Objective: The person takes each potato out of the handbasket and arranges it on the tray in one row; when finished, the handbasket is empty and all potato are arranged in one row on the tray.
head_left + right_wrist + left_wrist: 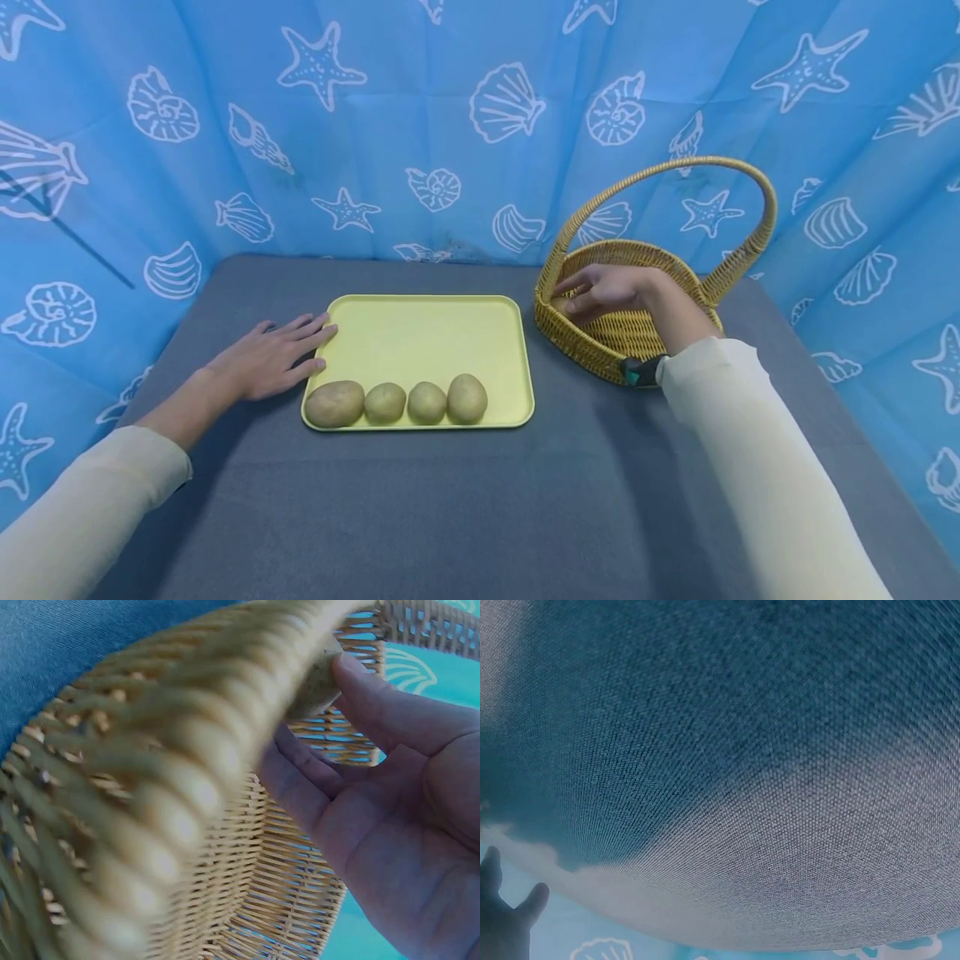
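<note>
Inside the wicker basket, my right hand grips a potato close to the left wall. The right wrist view has the thumb against the potato, while the woven rim covers part of it and some fingertips. My left hand lies with fingers spread and straight, fingertips at the left edge of the yellow tray. Several potatoes stand in a row along the tray's front edge, from a long one at the left corner to a rounder one right of the middle.
The basket's tall arched handle rises above the right hand. A grey cloth covers the table. Behind and at both sides hangs a blue curtain with white shell and starfish prints.
</note>
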The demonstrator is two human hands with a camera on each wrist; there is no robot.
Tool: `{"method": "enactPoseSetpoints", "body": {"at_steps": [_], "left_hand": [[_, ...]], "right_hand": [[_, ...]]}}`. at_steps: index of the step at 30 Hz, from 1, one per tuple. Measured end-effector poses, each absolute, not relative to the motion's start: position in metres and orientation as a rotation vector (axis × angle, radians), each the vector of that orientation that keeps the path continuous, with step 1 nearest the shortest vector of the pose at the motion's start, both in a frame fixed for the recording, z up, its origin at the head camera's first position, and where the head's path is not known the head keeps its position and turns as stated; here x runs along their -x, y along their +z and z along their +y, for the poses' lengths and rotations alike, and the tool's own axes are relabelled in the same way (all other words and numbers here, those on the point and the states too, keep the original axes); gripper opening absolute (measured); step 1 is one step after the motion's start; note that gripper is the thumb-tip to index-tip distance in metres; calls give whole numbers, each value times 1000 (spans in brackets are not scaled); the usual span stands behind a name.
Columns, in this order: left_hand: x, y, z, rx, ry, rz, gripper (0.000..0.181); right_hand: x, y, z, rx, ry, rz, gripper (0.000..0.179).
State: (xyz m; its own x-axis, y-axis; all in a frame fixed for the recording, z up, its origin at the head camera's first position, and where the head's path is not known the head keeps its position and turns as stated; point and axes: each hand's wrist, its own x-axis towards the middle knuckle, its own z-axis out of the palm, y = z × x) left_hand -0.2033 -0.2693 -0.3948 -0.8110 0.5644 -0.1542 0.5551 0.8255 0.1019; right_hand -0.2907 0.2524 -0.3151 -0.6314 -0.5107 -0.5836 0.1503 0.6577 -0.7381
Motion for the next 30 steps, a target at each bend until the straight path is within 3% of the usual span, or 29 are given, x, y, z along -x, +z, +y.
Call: {"method": "enactPoseSetpoints", "body": {"at_steps": [30], "left_hand": [[205,-396,-271,-880,73,2828,64]], "right_hand": [[256,-264,272,724,-718,2153,54]]}}
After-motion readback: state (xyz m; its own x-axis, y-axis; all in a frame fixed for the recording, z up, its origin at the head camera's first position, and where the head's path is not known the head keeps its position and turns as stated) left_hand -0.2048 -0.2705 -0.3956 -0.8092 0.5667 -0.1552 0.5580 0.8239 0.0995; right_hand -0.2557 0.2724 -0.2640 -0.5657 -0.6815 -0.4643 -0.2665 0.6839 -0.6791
